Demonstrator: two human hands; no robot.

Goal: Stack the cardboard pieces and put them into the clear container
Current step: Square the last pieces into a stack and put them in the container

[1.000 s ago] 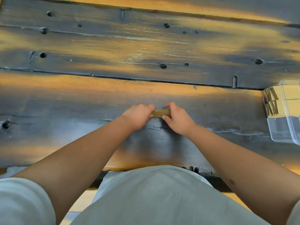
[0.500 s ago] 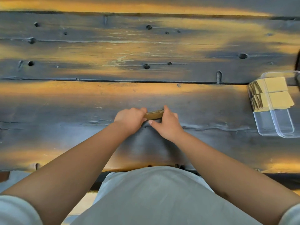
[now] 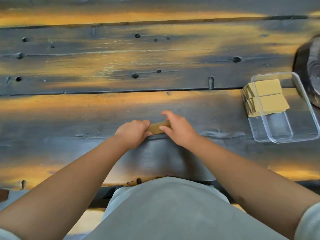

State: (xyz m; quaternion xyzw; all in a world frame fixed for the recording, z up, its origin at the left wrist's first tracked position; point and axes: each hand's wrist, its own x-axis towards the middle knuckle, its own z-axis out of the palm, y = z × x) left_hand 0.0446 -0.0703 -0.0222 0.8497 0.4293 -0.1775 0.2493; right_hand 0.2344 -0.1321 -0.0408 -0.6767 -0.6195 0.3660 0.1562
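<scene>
A small stack of tan cardboard pieces (image 3: 158, 127) sits on the dark wooden table in front of me. My left hand (image 3: 133, 131) grips its left end and my right hand (image 3: 178, 129) pinches its right end, thumb on the near side. Most of the stack is hidden between my fingers. Far to the right stands the clear container (image 3: 284, 135), with two stacks of cardboard pieces (image 3: 266, 96) in its far half and its near half bare.
The wooden table (image 3: 103, 110) has plank seams and small holes. A dark round object (image 3: 311, 66) sits behind the container at the right edge. The table's near edge runs just in front of my torso.
My view has shifted right, bringing the whole container into view. Both hands keep hold of the stack, which has tilted slightly, its right end now a little further away.
</scene>
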